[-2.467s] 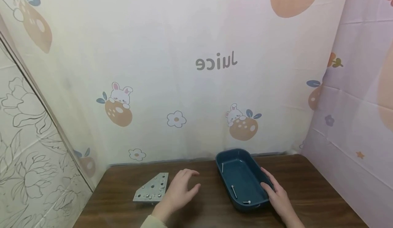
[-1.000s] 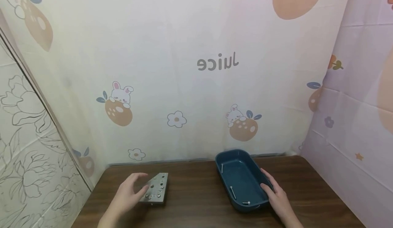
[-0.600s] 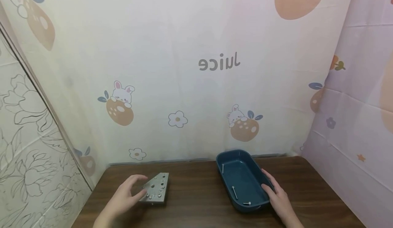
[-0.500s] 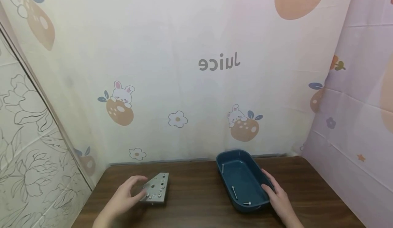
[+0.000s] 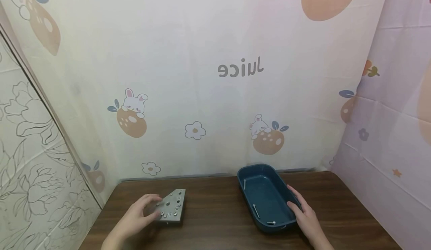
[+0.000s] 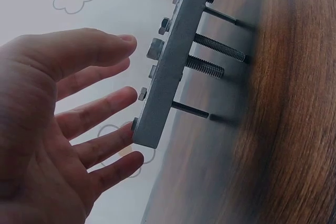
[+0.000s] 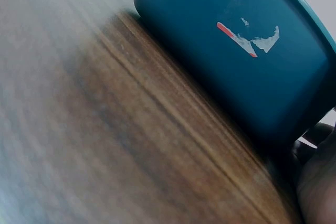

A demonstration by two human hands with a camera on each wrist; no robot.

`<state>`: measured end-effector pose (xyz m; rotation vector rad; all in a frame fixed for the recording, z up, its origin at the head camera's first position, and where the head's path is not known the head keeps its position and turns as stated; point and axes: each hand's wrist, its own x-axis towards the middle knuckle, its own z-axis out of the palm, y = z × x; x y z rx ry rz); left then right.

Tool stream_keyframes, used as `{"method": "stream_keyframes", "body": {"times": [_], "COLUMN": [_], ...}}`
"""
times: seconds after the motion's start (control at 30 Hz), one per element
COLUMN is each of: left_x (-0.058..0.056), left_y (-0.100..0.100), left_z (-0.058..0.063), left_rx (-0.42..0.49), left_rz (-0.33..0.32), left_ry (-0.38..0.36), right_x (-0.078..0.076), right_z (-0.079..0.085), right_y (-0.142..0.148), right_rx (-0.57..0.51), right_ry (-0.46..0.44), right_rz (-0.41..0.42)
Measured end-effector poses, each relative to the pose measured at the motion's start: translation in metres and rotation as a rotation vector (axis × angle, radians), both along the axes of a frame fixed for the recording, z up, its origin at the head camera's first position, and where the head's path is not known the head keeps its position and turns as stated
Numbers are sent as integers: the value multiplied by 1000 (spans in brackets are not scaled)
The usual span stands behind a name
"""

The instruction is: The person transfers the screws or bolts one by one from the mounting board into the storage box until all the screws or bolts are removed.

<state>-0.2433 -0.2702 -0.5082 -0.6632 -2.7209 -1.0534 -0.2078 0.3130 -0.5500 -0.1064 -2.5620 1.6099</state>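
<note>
My left grip (image 5: 136, 214), nearest the counter's left edge, is relaxed: fingers spread and softly bent, clasping nothing, with the tips right at the bolt heads (image 6: 155, 49). Whether any of them touch I can't tell. I judge they're spread so that I could pick out one head among its neighbours.

Just beyond is the one metal plate (image 5: 171, 207), near the counter's back left corner, slanted side facing that corner. Five shanks (image 6: 219, 46) show beneath it, two thin, two thick and one short stub; the longer ones probably prop it off the counter (image 5: 212, 205). I make out about seven heads on top, though my fingers may hide more.

Right of the middle, set askew with its far end by the back edge, is one blue tray (image 5: 269, 194) holding three screws (image 5: 257, 212); its walls should stop them rolling away. A torn sticker (image 7: 244, 42) marks its outside.

My right grip (image 5: 305, 214), towards the counter's right edge, grasps the tray's right side, thumb over the rim and fingers outside, presumably to steady it.
</note>
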Motion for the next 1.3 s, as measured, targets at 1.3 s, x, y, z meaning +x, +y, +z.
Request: {"method": "stream_keyframes", "body": {"times": [1.3], "left_x": [1], "left_y": [3], "left_z": [-4], "left_rx": [-36], "left_rz": [-41], "left_ry": [-77], "right_x": [1], "right_z": [1], "right_y": [0], "right_rx": [15], "right_ry": [-3], "right_rz": [-6]}}
